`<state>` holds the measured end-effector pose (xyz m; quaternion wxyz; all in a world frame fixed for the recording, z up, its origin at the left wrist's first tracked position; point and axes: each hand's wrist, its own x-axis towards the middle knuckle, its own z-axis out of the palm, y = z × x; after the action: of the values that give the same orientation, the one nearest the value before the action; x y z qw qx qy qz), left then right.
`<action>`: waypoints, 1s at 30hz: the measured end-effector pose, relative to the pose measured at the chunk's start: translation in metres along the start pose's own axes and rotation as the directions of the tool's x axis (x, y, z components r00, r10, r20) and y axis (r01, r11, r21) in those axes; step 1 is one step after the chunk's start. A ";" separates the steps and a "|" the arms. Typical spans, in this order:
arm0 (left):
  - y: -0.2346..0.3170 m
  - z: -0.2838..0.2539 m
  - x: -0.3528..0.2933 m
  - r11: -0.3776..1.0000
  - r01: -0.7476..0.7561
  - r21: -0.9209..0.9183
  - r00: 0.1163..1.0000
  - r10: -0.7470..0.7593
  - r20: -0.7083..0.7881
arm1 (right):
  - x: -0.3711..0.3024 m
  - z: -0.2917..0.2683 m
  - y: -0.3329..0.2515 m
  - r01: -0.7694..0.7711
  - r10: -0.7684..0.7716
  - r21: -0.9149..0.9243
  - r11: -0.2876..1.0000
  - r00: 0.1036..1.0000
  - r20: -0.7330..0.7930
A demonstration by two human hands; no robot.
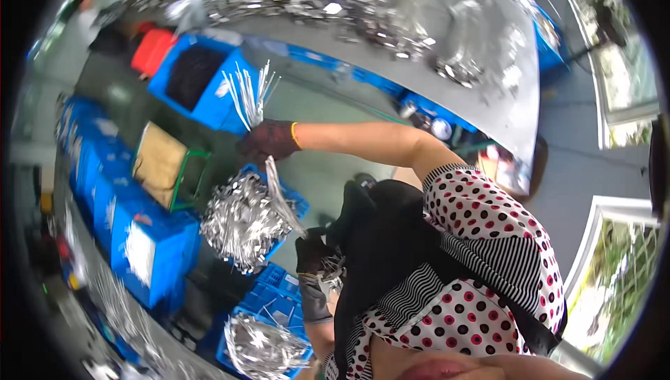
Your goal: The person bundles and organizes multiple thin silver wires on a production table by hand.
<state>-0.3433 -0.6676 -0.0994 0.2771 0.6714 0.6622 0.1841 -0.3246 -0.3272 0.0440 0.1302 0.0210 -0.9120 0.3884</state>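
Note:
My right hand (271,140), in a dark glove with a yellow cuff edge, is closed round a bundle of thin silvery strips (246,97). Their upper ends fan out above the fist. Below it the bundle slants down to my left hand (315,254). That hand is also dark-gloved, close to my black apron, and its fingers are curled round the lower end. A few bright ends show beside it, though the fingers are partly hidden. Just left of the bundle, a large heap of silvery strips (244,221) fills a blue crate (296,202).
A grey table (481,111) with piled silvery pieces (335,6) spans the top. Blue crates (129,216) line the left, near a green-framed stool (159,164). Another blue crate (230,355) holds strips below. A blue bin (234,59) stands beside a red container (152,52).

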 end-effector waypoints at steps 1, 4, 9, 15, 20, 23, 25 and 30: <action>-0.021 0.022 0.011 0.968 -0.003 -0.250 0.993 -0.026 -0.112 | -0.016 -0.014 0.001 -0.074 0.073 -0.008 0.997 0.991 -0.116; 0.010 0.002 0.058 0.598 0.360 -0.716 0.919 -0.357 0.164 | -0.072 -0.041 0.008 -0.277 0.583 0.853 0.442 0.811 -0.038; 0.033 -0.017 0.169 0.859 0.040 -0.510 0.988 0.043 0.149 | -0.214 -0.081 -0.005 -0.322 0.687 0.619 0.716 0.482 -0.544; 0.176 -0.069 0.315 0.591 0.467 -0.658 0.842 -0.068 0.536 | -0.427 -0.174 -0.006 -0.409 0.513 0.564 0.718 -0.237 -0.825; 0.272 -0.037 0.427 0.527 0.437 -0.729 0.821 0.098 0.563 | -0.556 -0.261 0.070 -0.749 0.338 0.478 0.459 -0.351 -0.874; 0.308 0.000 0.503 0.513 0.476 -0.715 0.778 0.134 0.614 | -0.591 -0.281 0.123 -0.550 0.749 0.778 0.304 -0.367 -0.552; 0.344 0.033 0.561 0.827 0.077 -0.557 0.841 0.247 0.482 | -0.608 -0.283 0.167 -0.594 0.817 0.775 0.217 -0.324 -0.477; 0.347 0.122 0.655 0.887 -0.422 -0.190 0.815 0.463 0.349 | -0.579 -0.289 0.213 -0.926 0.765 0.018 0.377 0.300 -0.569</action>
<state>0.0406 -0.0236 -0.0594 0.3857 0.8143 0.4099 0.1421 0.2681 -0.0088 -0.0608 0.1287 -0.5901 -0.7611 0.2366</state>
